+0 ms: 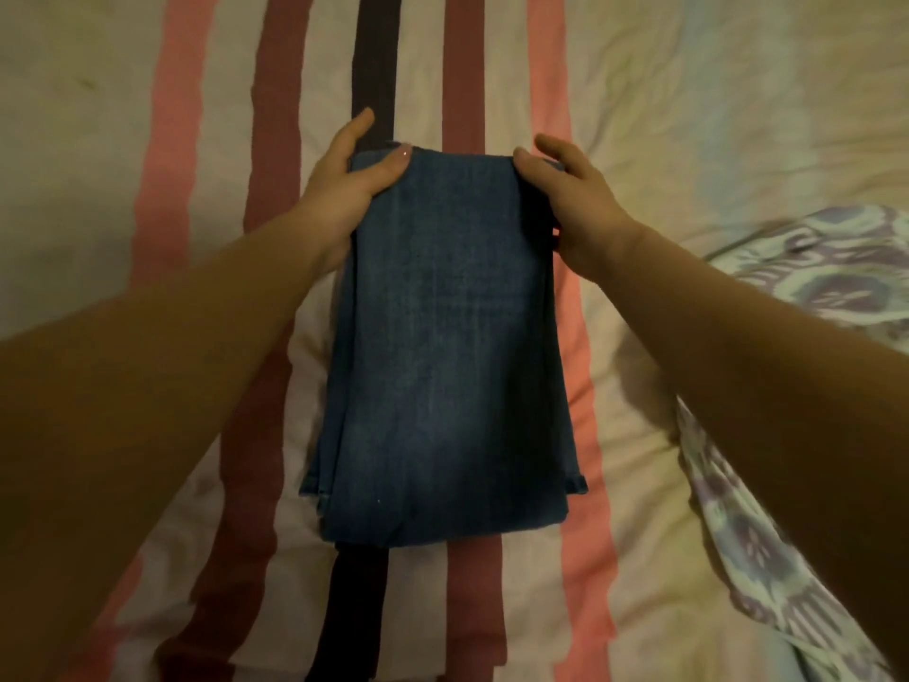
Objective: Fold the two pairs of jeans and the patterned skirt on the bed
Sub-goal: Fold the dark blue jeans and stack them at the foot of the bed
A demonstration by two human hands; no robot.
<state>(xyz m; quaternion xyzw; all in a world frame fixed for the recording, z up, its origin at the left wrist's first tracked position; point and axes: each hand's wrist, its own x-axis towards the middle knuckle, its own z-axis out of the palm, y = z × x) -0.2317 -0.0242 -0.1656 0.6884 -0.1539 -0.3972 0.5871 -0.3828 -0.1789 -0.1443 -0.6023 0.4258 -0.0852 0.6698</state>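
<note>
My left hand (pixel 347 187) and right hand (pixel 573 199) each clamp their grip on the folded blue denim jeans (pixel 445 347) over the striped bed (pixel 147 140).

bed (pixel 123 140): striped sheet | on it: folded jeans (pixel 442 337), patterned skirt (pixel 811 297)

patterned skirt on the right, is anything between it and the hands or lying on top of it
Nothing lies on the purple and white patterned skirt, though the right forearm crosses above it and hides part. Both the left hand and right hand are busy gripping the far corners of the folded blue denim jeans.
</note>
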